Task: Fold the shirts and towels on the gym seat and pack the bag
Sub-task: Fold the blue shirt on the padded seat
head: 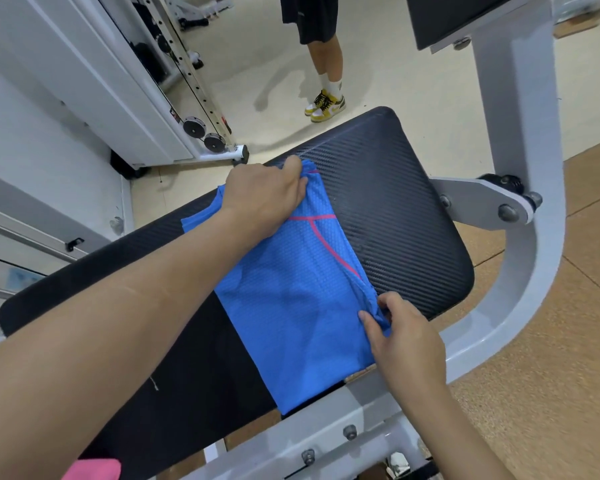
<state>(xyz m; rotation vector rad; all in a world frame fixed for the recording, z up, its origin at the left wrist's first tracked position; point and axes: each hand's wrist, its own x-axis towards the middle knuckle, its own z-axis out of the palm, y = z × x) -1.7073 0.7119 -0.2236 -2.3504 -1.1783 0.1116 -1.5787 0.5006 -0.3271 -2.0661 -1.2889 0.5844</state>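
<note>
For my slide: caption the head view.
Left hand and right hand grip the blue shirt, laid on the gym seat.

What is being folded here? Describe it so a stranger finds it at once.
Start at the black padded gym seat on its white frame. Across it lies a blue mesh shirt, its far corner gripped by the left hand, its right edge pinched by the right hand. Thin pink seam lines mark it out from the plain pink cloth at bottom left.
</note>
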